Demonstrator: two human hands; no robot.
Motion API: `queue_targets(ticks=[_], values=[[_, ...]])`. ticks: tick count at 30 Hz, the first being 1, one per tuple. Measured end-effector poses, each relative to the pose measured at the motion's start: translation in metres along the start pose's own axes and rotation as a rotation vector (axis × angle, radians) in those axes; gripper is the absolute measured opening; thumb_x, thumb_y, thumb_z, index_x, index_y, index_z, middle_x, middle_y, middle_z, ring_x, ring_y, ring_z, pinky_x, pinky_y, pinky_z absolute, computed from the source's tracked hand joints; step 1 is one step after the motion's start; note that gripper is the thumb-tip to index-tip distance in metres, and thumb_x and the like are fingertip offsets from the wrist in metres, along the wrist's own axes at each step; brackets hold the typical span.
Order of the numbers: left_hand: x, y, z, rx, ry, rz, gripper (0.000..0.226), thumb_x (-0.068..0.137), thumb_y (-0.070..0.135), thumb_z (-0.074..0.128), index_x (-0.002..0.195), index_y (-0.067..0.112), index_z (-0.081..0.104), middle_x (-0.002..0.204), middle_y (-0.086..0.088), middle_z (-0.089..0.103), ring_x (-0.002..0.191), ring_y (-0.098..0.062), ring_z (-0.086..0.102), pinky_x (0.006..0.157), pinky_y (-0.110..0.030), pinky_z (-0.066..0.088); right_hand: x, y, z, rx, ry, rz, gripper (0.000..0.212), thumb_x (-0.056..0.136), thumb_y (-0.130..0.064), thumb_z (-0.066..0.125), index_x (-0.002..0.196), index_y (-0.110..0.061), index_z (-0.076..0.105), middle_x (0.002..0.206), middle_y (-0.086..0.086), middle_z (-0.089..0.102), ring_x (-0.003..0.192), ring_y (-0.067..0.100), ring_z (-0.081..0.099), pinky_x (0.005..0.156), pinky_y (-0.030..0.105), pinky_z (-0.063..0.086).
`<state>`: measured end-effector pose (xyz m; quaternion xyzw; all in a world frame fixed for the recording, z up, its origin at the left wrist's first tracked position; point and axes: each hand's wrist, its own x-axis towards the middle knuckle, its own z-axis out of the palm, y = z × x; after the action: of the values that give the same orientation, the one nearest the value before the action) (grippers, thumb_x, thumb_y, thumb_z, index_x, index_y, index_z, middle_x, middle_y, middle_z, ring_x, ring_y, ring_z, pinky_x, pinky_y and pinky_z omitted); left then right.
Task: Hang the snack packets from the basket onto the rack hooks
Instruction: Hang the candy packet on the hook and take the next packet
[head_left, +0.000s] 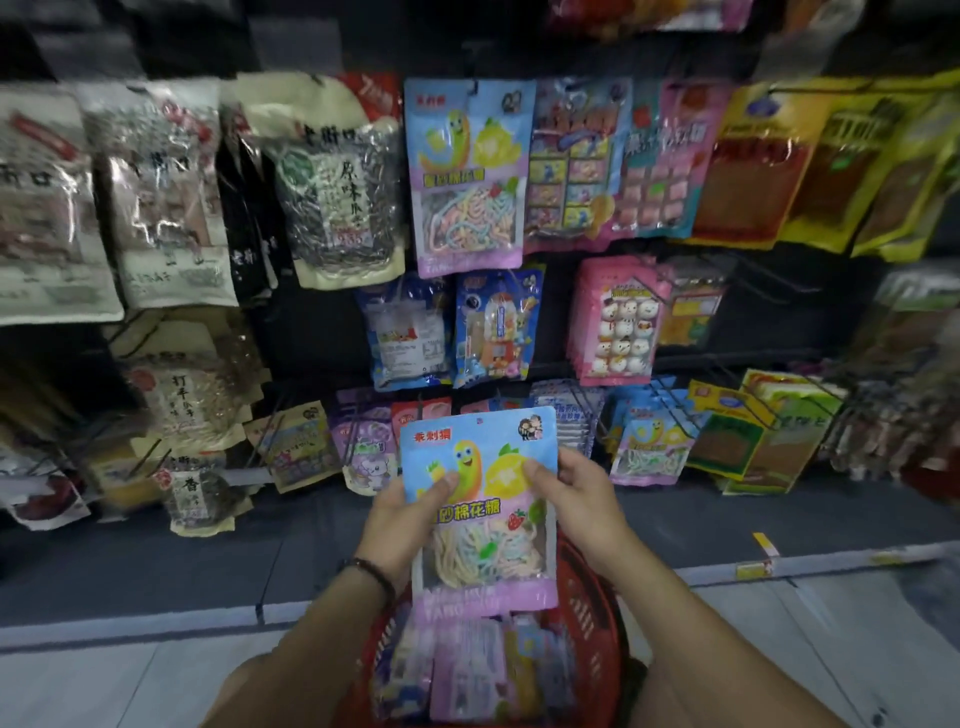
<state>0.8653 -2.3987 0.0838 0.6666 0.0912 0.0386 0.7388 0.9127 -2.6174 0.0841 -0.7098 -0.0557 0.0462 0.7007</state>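
Note:
I hold a blue and purple marshmallow packet (480, 452) upright in front of the rack, above the red basket (597, 613). My left hand (402, 512) grips its left edge and my right hand (574, 493) grips its right edge. The basket below holds several more packets (467, 670) in pink, purple and blue. A matching marshmallow packet (470, 171) hangs on a hook in the upper row of the rack. Another one (649, 441) hangs in the low row at the right.
Seed bags (332, 182) hang at the left, pink snowman packets (615, 322) and blue packets (496, 327) in the middle row, yellow packets (831, 166) at the right. Black wire hooks (769, 280) jut out. A grey base shelf (208, 566) runs below.

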Motion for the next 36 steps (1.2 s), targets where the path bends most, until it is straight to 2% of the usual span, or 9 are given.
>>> queue_targets(ticks=[2, 6, 11, 17, 21, 25, 27, 32, 36], values=[[0.011, 0.03, 0.005, 0.021, -0.03, 0.025, 0.024, 0.097, 0.025, 0.071, 0.119, 0.015, 0.074, 0.114, -0.002, 0.08, 0.108, -0.024, 0.076, 0.095, -0.044, 0.061, 0.01, -0.031, -0.002, 0.031, 0.024, -0.036, 0.022, 0.103, -0.015, 0.067, 0.124, -0.01, 0.074, 0.114, 0.004, 0.082, 0.104, 0.024, 0.079, 0.09, 0.039, 0.065], [0.035, 0.093, 0.017, 0.035, 0.015, 0.153, 0.029, 0.095, 0.032, 0.075, 0.119, 0.017, 0.073, 0.115, -0.001, 0.08, 0.109, -0.025, 0.076, 0.097, -0.048, 0.059, 0.037, -0.089, -0.002, 0.073, 0.082, -0.1, 0.014, 0.103, -0.01, 0.066, 0.112, -0.013, 0.077, 0.106, 0.004, 0.084, 0.099, 0.024, 0.08, 0.085, 0.038, 0.065], [0.071, 0.172, 0.032, 0.014, 0.055, 0.247, 0.022, 0.101, 0.028, 0.066, 0.12, 0.018, 0.074, 0.113, -0.002, 0.08, 0.106, -0.027, 0.076, 0.1, -0.054, 0.057, 0.074, -0.171, 0.003, -0.028, 0.174, -0.248, 0.02, 0.106, -0.025, 0.064, 0.09, -0.02, 0.075, 0.078, -0.012, 0.079, 0.072, 0.002, 0.073, 0.061, 0.017, 0.055], [0.12, 0.245, 0.039, 0.063, 0.098, 0.272, 0.022, 0.096, 0.036, 0.072, 0.111, 0.021, 0.078, 0.106, 0.0, 0.082, 0.1, -0.026, 0.078, 0.096, -0.055, 0.059, 0.127, -0.238, 0.01, -0.066, 0.237, -0.305, 0.034, 0.105, -0.034, 0.065, 0.097, -0.002, 0.072, 0.081, 0.016, 0.068, 0.071, 0.022, 0.059, 0.065, 0.034, 0.045], [0.146, 0.276, 0.044, 0.054, 0.142, 0.328, 0.019, 0.102, 0.037, 0.063, 0.114, 0.025, 0.073, 0.11, 0.005, 0.08, 0.102, -0.019, 0.076, 0.097, -0.048, 0.059, 0.161, -0.271, 0.019, -0.1, 0.25, -0.298, 0.041, 0.105, -0.034, 0.064, 0.093, 0.006, 0.066, 0.071, 0.007, 0.057, 0.063, 0.021, 0.055, 0.058, 0.029, 0.04], [0.17, 0.293, 0.044, 0.096, 0.169, 0.37, 0.029, 0.092, 0.052, 0.063, 0.108, 0.03, 0.073, 0.107, 0.009, 0.079, 0.101, -0.019, 0.075, 0.098, -0.052, 0.058, 0.187, -0.292, 0.024, -0.143, 0.291, -0.286, 0.042, 0.104, -0.034, 0.065, 0.073, -0.008, 0.059, 0.065, 0.005, 0.051, 0.061, 0.021, 0.048, 0.059, 0.032, 0.036], [0.184, 0.297, 0.043, 0.105, 0.184, 0.374, 0.036, 0.085, 0.06, 0.061, 0.105, 0.033, 0.073, 0.104, 0.011, 0.079, 0.1, -0.019, 0.075, 0.098, -0.053, 0.057, 0.197, -0.299, 0.025, -0.158, 0.296, -0.284, 0.04, 0.104, -0.037, 0.064, 0.076, -0.01, 0.062, 0.068, 0.007, 0.051, 0.062, 0.021, 0.046, 0.06, 0.033, 0.035], [0.194, 0.309, 0.052, 0.118, 0.208, 0.381, 0.016, 0.101, 0.043, 0.06, 0.102, 0.031, 0.069, 0.106, 0.008, 0.076, 0.1, -0.018, 0.072, 0.098, -0.047, 0.057, 0.208, -0.306, 0.024, -0.21, 0.325, -0.292, 0.04, 0.107, -0.038, 0.061, 0.075, -0.014, 0.055, 0.065, 0.0, 0.05, 0.056, 0.017, 0.043, 0.051, 0.03, 0.029], [0.209, 0.303, 0.051, 0.144, 0.211, 0.374, 0.019, 0.103, 0.041, 0.058, 0.11, 0.027, 0.071, 0.109, 0.007, 0.077, 0.102, -0.018, 0.072, 0.101, -0.049, 0.056, 0.219, -0.303, 0.025, -0.229, 0.345, -0.286, 0.044, 0.106, -0.038, 0.061, 0.069, -0.017, 0.054, 0.061, -0.003, 0.048, 0.055, 0.016, 0.043, 0.052, 0.031, 0.029]])
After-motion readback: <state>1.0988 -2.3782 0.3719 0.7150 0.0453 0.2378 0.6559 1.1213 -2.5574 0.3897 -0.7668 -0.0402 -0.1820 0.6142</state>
